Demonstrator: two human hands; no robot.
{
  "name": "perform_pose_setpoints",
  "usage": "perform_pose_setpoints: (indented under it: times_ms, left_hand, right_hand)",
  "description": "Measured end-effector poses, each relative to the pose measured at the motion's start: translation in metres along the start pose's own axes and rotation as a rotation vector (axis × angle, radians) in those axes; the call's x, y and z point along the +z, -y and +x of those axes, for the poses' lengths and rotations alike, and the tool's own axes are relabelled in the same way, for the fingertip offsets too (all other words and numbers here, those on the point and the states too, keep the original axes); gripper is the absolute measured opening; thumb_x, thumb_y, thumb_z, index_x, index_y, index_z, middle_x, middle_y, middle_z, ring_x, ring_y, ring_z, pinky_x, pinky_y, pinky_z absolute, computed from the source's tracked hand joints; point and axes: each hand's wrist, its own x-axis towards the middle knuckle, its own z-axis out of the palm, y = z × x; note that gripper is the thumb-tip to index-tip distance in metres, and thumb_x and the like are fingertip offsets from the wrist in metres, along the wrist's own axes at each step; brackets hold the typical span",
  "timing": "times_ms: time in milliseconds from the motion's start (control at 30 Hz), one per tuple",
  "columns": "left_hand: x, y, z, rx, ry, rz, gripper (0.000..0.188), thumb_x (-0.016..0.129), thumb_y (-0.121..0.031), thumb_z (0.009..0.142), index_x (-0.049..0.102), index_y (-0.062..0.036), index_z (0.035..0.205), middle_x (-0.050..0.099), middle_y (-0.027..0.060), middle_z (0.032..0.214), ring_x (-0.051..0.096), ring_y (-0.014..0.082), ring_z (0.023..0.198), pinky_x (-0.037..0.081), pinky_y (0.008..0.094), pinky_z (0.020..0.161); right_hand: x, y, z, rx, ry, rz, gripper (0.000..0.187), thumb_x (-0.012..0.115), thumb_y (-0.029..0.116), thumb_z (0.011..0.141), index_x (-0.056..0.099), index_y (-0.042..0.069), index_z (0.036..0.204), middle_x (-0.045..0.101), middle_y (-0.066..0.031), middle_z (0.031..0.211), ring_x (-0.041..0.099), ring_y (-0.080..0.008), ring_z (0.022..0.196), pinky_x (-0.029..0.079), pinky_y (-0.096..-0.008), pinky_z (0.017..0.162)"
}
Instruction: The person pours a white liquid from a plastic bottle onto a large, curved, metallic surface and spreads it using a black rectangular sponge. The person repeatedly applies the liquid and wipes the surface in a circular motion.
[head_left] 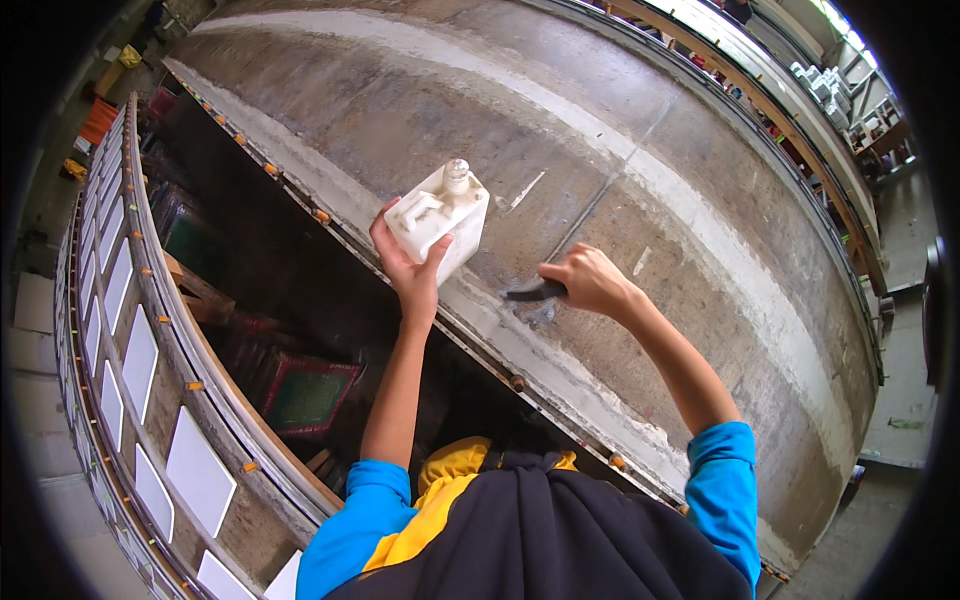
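Observation:
A white plastic jug (440, 222) with a moulded handle and a short neck is in my left hand (408, 268). My fingers and thumb wrap round its lower left side, and it is tilted above the near edge of a long, stained table (400, 110). My right hand (590, 280) is closed round a black hand tool (538, 291). The tool's tip points left, low over the tabletop; its exact kind is hidden by my fist. Just below the tool, a small bluish-grey smear (541, 316) marks the surface.
Left of me, another long table (255, 520) carries rows of white rectangular pieces (200, 472). Between the tables is a dark gap where green panels with red frames (308, 395) lie low. Orange pegs (321, 215) line the table edges. Beyond the stained table runs a wooden rail (790, 140).

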Motion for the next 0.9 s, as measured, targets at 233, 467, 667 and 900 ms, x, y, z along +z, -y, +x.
perform_pose_setpoints:
  times_ms: [233,467,667,900]
  left_hand:
    - [-0.001,-0.008,-0.009,0.026,0.022,0.006,0.073,0.076,-0.010,0.070,0.032,-0.0057,0.128,0.036,0.0102,0.125,0.037,0.0229,0.118,0.032,0.0377,0.100]
    - [-0.002,-0.014,-0.018,0.069,0.073,0.035,0.072,0.077,-0.007,0.068,0.035,-0.0046,0.126,0.038,0.0100,0.122,0.040,0.0222,0.115,0.036,0.0361,0.097]
    - [0.015,-0.038,-0.008,0.216,0.305,0.243,0.069,0.078,-0.011,0.066,0.040,-0.0042,0.122,0.046,0.0100,0.117,0.045,0.0237,0.109,0.036,0.0362,0.094]
    - [0.071,-0.045,0.019,0.696,0.725,0.912,0.065,0.079,-0.011,0.059,0.048,-0.0118,0.116,0.051,0.0061,0.105,0.048,0.0251,0.098,0.036,0.0399,0.086]
  right_hand:
    - [-0.028,-0.038,0.007,0.303,-0.054,0.049,0.011,0.050,0.008,0.086,0.058,0.012,0.091,0.053,-0.0033,0.057,0.042,-0.0074,0.042,0.038,-0.0213,0.036]
    - [-0.009,0.004,0.000,0.420,0.066,0.015,0.016,0.038,0.009,0.093,0.054,0.007,0.092,0.037,-0.0020,0.049,0.041,-0.0066,0.040,0.049,-0.0226,0.049]
    - [0.003,0.048,-0.088,0.269,-0.013,0.050,0.009,0.059,0.012,0.079,0.056,0.011,0.087,0.065,-0.0035,0.073,0.062,-0.0180,0.069,0.046,-0.0337,0.079]
    - [-0.028,0.011,-0.173,0.754,-1.026,0.568,0.032,0.073,0.010,0.069,0.060,0.001,0.096,0.066,-0.0113,0.078,0.061,-0.0152,0.072,0.048,-0.0278,0.066]
